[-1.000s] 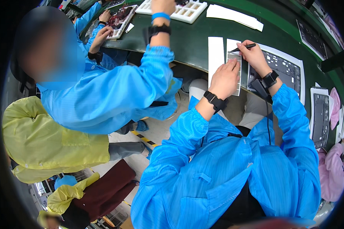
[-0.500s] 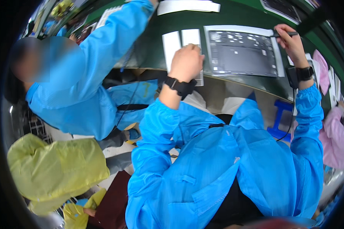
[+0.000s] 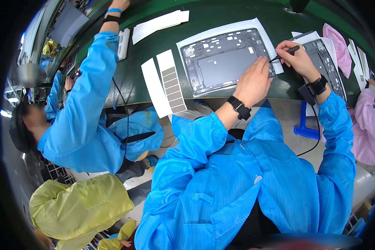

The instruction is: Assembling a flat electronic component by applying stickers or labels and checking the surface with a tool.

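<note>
A dark grey, tablet-like electronic panel, dotted with small white patches, lies on a white sheet on the green table. My left hand rests over its right edge, fingers stretched out and close together, hiding that corner. My right hand is closed on a slim black pointed tool. The tool's thin tip points left, near my left fingertips at the panel's right side. Whether the tip holds anything is too small to tell. Left of the panel lie a strip of grey labels and a plain white strip.
A second dark panel lies on the right, beside a pink cloth. White paper strips lie farther back. At the left a co-worker in blue reaches over the table. A cable hangs from my right wrist; a blue stool stands below.
My left hand has left the white strips and moved right onto the panel's edge. My right hand has brought the black tool closer to the panel. The whole view has shifted.
</note>
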The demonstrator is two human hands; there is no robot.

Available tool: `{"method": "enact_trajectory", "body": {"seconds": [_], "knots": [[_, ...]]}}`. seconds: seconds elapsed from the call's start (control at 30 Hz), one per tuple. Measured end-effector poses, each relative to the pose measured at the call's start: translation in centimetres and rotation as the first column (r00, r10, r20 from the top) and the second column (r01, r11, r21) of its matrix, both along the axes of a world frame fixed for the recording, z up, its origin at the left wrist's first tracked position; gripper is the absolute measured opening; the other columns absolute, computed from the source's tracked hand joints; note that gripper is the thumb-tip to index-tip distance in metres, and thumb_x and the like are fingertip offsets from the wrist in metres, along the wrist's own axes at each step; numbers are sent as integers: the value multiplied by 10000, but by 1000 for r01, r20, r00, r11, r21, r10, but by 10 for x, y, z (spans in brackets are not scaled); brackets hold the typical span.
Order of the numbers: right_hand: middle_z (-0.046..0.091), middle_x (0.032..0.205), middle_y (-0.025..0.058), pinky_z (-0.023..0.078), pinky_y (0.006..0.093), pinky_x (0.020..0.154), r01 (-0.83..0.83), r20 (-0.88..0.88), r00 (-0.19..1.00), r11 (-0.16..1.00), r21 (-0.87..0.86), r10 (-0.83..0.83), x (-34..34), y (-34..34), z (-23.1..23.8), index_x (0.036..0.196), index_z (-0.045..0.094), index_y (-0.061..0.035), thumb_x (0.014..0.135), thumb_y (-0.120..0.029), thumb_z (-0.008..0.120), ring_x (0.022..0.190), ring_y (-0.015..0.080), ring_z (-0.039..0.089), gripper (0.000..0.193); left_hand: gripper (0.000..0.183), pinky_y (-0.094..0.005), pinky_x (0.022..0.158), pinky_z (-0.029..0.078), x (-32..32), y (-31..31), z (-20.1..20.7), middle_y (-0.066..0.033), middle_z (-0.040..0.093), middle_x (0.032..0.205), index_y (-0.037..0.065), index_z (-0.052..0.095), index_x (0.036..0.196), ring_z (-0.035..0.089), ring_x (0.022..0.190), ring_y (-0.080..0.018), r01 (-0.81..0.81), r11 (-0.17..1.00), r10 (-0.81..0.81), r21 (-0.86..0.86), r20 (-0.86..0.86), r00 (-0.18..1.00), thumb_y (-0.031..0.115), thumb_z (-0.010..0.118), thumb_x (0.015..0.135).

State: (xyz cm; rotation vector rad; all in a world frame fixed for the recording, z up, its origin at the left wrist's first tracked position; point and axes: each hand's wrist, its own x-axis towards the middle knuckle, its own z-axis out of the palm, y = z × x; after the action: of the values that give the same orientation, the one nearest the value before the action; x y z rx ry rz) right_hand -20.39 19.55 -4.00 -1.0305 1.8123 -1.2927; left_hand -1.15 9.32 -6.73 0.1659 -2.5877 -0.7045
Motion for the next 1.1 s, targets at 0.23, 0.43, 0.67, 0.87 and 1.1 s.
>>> {"method": "enact_trajectory", "body": {"seconds": [0.23,0.43,0.67,0.87,1.1], "knots": [[583,666,-15,397,201,534,-8,-96,995,1000,2,8,5,-1,8,902,626,-30,889,-195,615,585,42,524,166,504,-396,955,471,1,2,8,-191,473,1332,-54,485,1240,522,1177,-352,-23,999,21,49,28,999,153,657,813],[581,672,-7,433,225,583,-22,-219,976,1000,-3,21,7,-4,7,885,623,-5,881,-179,610,612,66,552,175,519,-399,936,480,1,1,10,-190,483,1315,-52,483,1242,543,1139,-356,-32,996,27,82,58,998,149,667,800],[595,670,0,432,227,568,21,-212,977,1000,-14,-24,9,-2,4,890,629,-2,885,-188,601,602,67,559,189,516,-392,949,474,-1,2,7,-192,490,1315,-41,505,1251,533,1159,-353,-33,999,33,23,16,999,142,664,796],[599,666,2,436,225,562,60,-169,985,995,77,-47,9,-1,8,890,634,-7,882,-199,606,600,68,568,195,507,-393,961,468,-1,1,11,-193,486,1325,-44,510,1252,521,1179,-350,-27,999,26,37,43,999,149,654,806],[598,666,-2,426,227,543,36,-201,979,999,35,-29,10,-4,10,883,634,-9,882,-200,606,599,66,570,193,480,-381,971,464,-3,2,1,-196,501,1313,-63,532,1224,508,1206,-338,-36,999,36,-35,11,999,159,640,813]]}}
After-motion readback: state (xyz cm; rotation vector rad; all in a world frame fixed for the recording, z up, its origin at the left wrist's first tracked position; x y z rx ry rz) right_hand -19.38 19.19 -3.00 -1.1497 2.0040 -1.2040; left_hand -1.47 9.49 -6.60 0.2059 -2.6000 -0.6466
